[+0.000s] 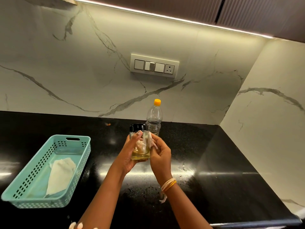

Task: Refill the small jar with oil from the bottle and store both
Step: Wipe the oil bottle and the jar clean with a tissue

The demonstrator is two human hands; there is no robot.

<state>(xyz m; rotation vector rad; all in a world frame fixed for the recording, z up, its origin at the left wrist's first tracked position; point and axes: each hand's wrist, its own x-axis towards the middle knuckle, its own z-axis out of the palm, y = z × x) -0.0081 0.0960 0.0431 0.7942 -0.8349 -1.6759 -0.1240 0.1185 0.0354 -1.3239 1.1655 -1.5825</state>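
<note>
I see my left hand point(130, 156) gripping the black-lidded oil jar point(140, 146), right hand point(160, 154) pinching a white tissue point(149, 139) against it — capped bottle point(154, 118) just behind, teal basket point(49, 171) left.

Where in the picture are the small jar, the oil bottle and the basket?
small jar point(141, 153): head view, on its oil-filled glass base.
oil bottle point(154, 114): head view, on its clear upper body.
basket point(49, 203): head view, on its near wall.
</note>
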